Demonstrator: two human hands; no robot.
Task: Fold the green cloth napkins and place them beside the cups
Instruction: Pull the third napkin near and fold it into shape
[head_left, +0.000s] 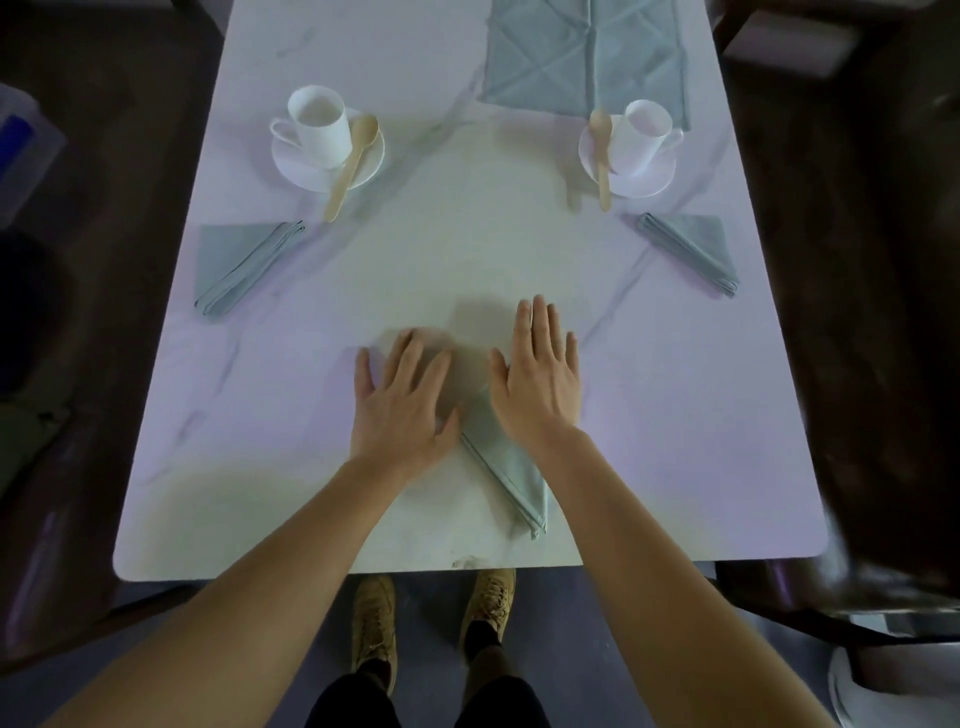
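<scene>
Two folded napkins (239, 265) lie near the cups (319, 127); left hand (402, 410) and right hand (543, 379), fingers straight, press a third napkin (519, 467); unfolded cloth (571, 52) awaits.

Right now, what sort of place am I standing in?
Probably a dining area, home or café: a marble-look table laid with a left cup and a right cup, a left napkin and a right napkin folded beside them.
</scene>
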